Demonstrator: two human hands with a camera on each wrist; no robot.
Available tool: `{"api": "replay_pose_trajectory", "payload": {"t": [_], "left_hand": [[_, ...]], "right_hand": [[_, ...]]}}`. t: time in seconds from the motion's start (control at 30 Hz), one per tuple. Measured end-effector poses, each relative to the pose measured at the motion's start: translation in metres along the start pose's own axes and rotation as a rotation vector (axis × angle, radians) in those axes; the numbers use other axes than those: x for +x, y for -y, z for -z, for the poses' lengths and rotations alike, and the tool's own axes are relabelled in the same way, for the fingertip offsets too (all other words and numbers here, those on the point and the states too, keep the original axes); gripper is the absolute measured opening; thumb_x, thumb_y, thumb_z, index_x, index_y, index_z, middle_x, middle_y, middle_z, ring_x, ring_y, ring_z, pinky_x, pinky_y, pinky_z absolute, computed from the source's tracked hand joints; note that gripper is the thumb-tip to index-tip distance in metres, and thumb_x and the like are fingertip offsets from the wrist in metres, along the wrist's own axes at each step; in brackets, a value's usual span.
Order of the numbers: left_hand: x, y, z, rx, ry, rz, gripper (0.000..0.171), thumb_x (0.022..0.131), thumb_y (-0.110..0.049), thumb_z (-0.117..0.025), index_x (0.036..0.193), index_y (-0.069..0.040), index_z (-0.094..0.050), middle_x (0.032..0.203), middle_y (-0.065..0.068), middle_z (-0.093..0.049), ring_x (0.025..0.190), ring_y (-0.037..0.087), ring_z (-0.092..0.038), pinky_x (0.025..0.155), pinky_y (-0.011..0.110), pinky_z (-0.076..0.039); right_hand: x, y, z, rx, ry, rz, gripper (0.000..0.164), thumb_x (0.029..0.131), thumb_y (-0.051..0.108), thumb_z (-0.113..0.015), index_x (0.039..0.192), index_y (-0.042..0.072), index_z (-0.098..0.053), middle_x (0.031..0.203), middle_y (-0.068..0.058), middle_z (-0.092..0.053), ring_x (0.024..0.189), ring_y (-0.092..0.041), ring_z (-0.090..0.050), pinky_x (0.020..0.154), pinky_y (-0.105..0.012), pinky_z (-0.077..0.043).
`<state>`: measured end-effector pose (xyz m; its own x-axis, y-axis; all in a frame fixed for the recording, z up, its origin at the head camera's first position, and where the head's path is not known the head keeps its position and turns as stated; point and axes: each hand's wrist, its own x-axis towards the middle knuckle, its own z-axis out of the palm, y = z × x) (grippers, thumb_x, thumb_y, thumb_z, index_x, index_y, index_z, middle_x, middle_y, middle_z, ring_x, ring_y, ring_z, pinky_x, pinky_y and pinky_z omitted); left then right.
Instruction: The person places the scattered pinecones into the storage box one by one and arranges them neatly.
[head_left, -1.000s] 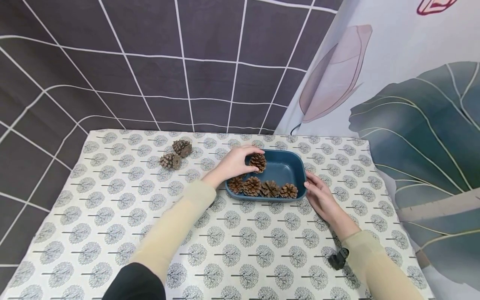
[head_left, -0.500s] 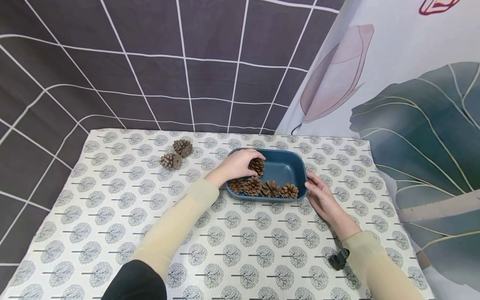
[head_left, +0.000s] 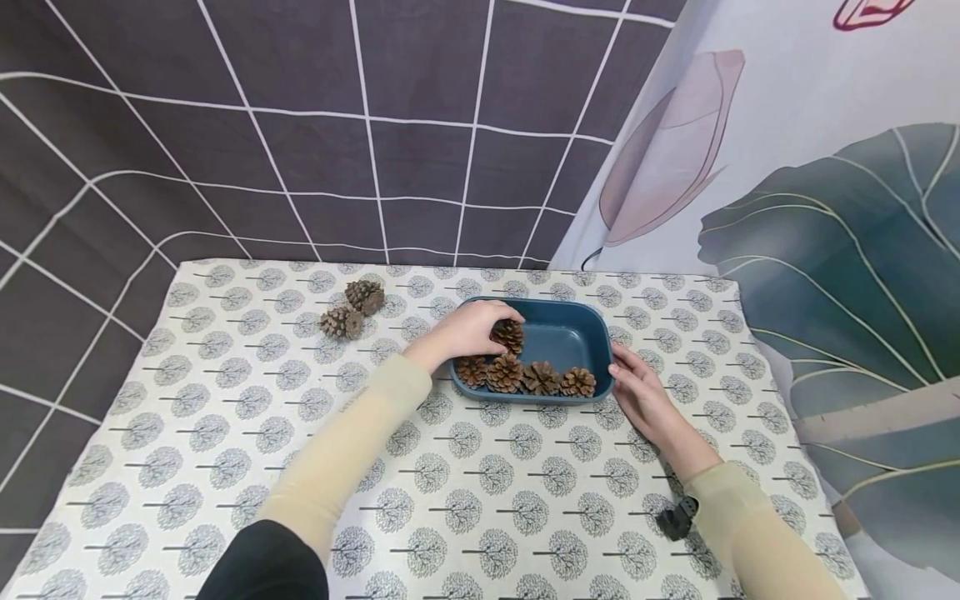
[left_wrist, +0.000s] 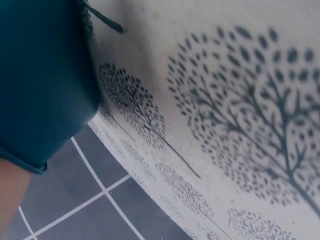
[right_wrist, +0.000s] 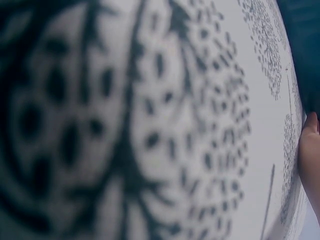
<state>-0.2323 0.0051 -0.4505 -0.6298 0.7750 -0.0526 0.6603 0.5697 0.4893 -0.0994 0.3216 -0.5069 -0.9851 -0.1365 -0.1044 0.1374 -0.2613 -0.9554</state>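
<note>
A woody, open-scaled pine cone (head_left: 509,336), pinched between the left hand's (head_left: 471,327) thumb and fingers, has shifted slightly leftward and lower within the smooth, round-cornered blue tub (head_left: 561,340), which suggests that it is being settled behind the front row of four cones (head_left: 504,373). The right hand's (head_left: 643,392) fingers, extended, touch the tub's right end; farther left, two duller loose cones (head_left: 341,322) lie together on the tree-printed cloth (head_left: 480,500).

I've got tree-print tabletop (right_wrist: 262,135) across most of my view, left side blurred. Teal container (right_wrist: 306,45) upper right; hand (right_wrist: 311,160) below, tip touching it.
</note>
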Motion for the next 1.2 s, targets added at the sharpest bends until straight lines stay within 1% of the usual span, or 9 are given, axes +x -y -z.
{"api": "replay_pose_trajectory", "payload": {"t": [0.23,0.43,0.53,0.6,0.83,0.93,1.1,1.2], "left_hand": [[-0.001,0.003,0.002,-0.013,0.011,-0.021,0.06,0.092,-0.016,-0.083,0.148,-0.011,-0.061,0.155,0.01,-0.06,0.145,0.031,-0.056,0.129,0.044,-0.041],[-0.003,0.002,0.004,-0.013,0.02,-0.018,0.061,0.092,-0.017,-0.083,0.148,-0.011,-0.061,0.156,0.01,-0.059,0.147,0.031,-0.055,0.129,0.044,-0.04],[-0.003,0.003,0.004,-0.013,0.022,-0.015,0.061,0.092,-0.018,-0.082,0.149,-0.012,-0.06,0.157,0.01,-0.059,0.148,0.03,-0.054,0.13,0.044,-0.039],[-0.004,0.004,0.005,-0.015,0.018,-0.014,0.061,0.093,-0.019,-0.082,0.149,-0.011,-0.06,0.157,0.01,-0.058,0.148,0.03,-0.053,0.13,0.044,-0.038],[-0.008,0.008,0.009,-0.033,-0.027,-0.029,0.058,0.094,-0.022,-0.081,0.147,-0.01,-0.061,0.155,0.011,-0.06,0.147,0.031,-0.054,0.13,0.046,-0.039],[-0.011,0.009,0.013,-0.042,-0.052,-0.034,0.055,0.095,-0.023,-0.08,0.146,-0.01,-0.063,0.154,0.01,-0.062,0.146,0.031,-0.056,0.129,0.045,-0.041],[-0.021,0.012,0.021,-0.063,-0.1,-0.03,0.05,0.098,-0.021,-0.078,0.145,-0.01,-0.064,0.152,0.012,-0.063,0.143,0.031,-0.058,0.128,0.046,-0.042],[-0.03,0.016,0.028,-0.071,-0.134,-0.025,0.047,0.099,-0.019,-0.076,0.144,-0.01,-0.065,0.151,0.012,-0.064,0.141,0.031,-0.06,0.127,0.048,-0.043]], "right_hand": [[-0.001,0.0,0.0,0.014,-0.001,0.0,0.042,0.109,0.0,-0.048,0.15,0.011,-0.049,0.141,0.008,-0.06,0.128,-0.004,-0.06,0.114,-0.015,-0.049],[0.0,0.001,-0.001,-0.014,0.001,-0.009,0.05,0.11,0.002,-0.048,0.158,0.003,-0.038,0.144,0.009,-0.057,0.13,-0.003,-0.059,0.115,-0.015,-0.048],[-0.001,0.001,-0.001,-0.014,-0.002,-0.014,0.051,0.11,0.002,-0.049,0.159,0.002,-0.036,0.143,0.01,-0.057,0.129,-0.002,-0.059,0.115,-0.014,-0.048],[-0.001,0.001,-0.001,-0.011,-0.006,-0.014,0.049,0.11,0.002,-0.048,0.157,0.004,-0.038,0.143,0.01,-0.057,0.129,-0.002,-0.06,0.114,-0.014,-0.048],[-0.001,0.001,0.0,-0.006,-0.005,-0.005,0.041,0.109,0.001,-0.048,0.149,0.012,-0.049,0.142,0.009,-0.058,0.128,-0.003,-0.06,0.115,-0.015,-0.048],[-0.001,0.001,0.0,-0.007,-0.003,-0.003,0.041,0.11,0.001,-0.048,0.149,0.011,-0.049,0.142,0.009,-0.058,0.128,-0.004,-0.06,0.114,-0.015,-0.049],[-0.001,0.001,0.0,-0.011,-0.003,-0.003,0.043,0.11,0.001,-0.048,0.153,0.007,-0.044,0.143,0.009,-0.058,0.128,-0.003,-0.06,0.114,-0.014,-0.049],[-0.001,0.001,0.0,-0.011,-0.002,-0.005,0.043,0.109,0.002,-0.049,0.151,0.009,-0.046,0.143,0.009,-0.057,0.129,-0.003,-0.06,0.114,-0.014,-0.049]]}}
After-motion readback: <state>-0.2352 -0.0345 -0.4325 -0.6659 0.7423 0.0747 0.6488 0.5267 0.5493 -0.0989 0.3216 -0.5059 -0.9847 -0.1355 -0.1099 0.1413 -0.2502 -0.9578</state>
